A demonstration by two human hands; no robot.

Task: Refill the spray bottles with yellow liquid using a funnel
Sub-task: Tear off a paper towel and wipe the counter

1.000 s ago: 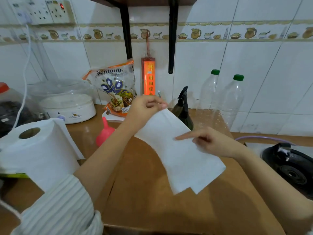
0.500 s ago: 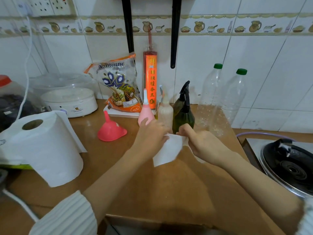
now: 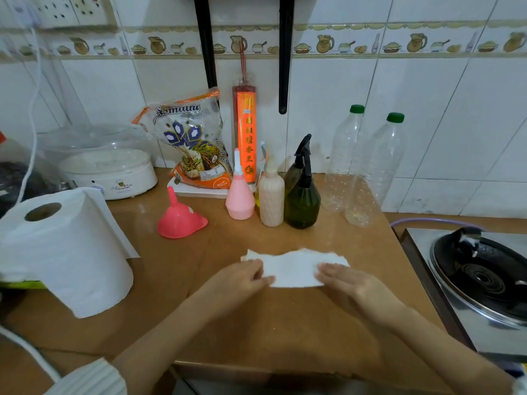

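Both hands flat on a folded paper towel (image 3: 296, 269) lying on the surface (image 3: 256, 323). Left hand (image 3: 242, 276) covers its left end, fingers loosely bent, pressing; right hand (image 3: 345, 279) on its right end, fingers straight, grip wide, holding nothing.

Landmark: dark green spray bottle (image 3: 302, 199), black trigger head on, contents not readable through the tinted wall. Touching its left side: cream spray bottle (image 3: 271, 201), then pink bottle (image 3: 240, 198); both opaque. Further left, apart: pink funnel (image 3: 181, 218), mouth down on the surface, spout up. Right of the green bottle: two clear plastic bottles (image 3: 379, 172), green caps on, look empty. Far left of it: paper towel roll (image 3: 62, 246), upright.
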